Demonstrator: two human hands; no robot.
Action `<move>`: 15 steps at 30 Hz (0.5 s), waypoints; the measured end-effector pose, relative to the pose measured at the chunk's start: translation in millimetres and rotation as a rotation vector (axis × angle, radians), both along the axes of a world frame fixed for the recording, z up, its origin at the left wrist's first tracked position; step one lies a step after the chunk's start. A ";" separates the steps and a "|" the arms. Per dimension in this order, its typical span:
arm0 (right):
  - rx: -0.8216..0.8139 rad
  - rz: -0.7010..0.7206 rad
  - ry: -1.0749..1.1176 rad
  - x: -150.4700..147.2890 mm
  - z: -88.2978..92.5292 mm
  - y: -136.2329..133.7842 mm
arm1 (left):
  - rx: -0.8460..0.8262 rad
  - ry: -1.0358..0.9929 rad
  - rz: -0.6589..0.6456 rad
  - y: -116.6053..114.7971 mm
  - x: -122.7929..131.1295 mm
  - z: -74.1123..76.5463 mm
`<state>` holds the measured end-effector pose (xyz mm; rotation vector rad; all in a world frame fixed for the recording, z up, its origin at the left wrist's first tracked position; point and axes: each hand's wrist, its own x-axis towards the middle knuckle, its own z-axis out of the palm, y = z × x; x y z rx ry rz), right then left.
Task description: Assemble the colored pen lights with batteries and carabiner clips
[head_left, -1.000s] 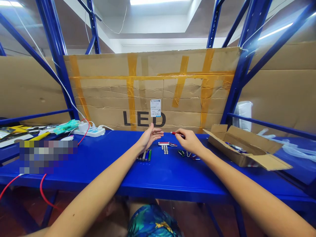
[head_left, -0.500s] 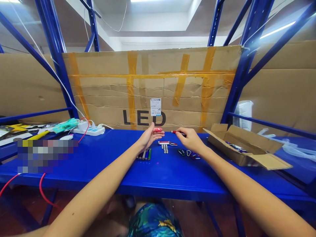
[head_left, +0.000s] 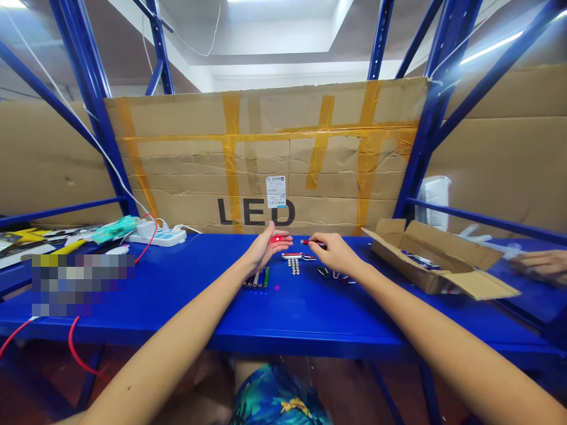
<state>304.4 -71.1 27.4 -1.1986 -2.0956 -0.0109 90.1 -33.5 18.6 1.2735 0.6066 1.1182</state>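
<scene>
Blue bench [head_left: 310,319] stands inside a rack of blue posts, and behind it a large taped cardboard sheet [head_left: 186,171] carries the letters LED. Over the far part of the bench, the right hand [head_left: 335,252] pinches a small red pointer [head_left: 307,242] between thumb and fingertips, the fingers closed on its rear end. The tip of the pointer is directed to the left hand [head_left: 267,247]. The left hand is open, fingers stretched and close together, palm turned toward the right hand, and it holds nothing. A red light spot [head_left: 275,239] glows on this palm.

Just under the gap between the two hands, a silver pointer [head_left: 296,256] with a red end lies on the bench. A little nearer to the person there is a group of small silver round pieces [head_left: 293,266]. Beside the left wrist a short row of thin pens [head_left: 257,277] lies side by side, and a red dot [head_left: 277,287] shows on the bench near them. Beside the right wrist lie some small clips [head_left: 335,274], too small to tell their kind.

Well to the right of the right hand an open cardboard box [head_left: 438,277] rests on the bench. Beyond it another person's hand [head_left: 540,264] appears blurred at the edge. Well to the left of the left hand a white power strip [head_left: 158,237] lies against the cardboard.
</scene>
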 end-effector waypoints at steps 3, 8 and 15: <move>0.016 0.001 0.033 0.9 -0.7 3.0 | 0.163 0.124 0.055 -1.0 1.7 -2.3; -0.012 0.104 -0.016 0.7 -6.7 19.2 | 0.512 0.391 0.107 6.9 14.9 -5.0; -0.085 0.059 0.057 5.7 -19.2 56.1 | 0.606 0.590 0.160 47.0 26.2 1.9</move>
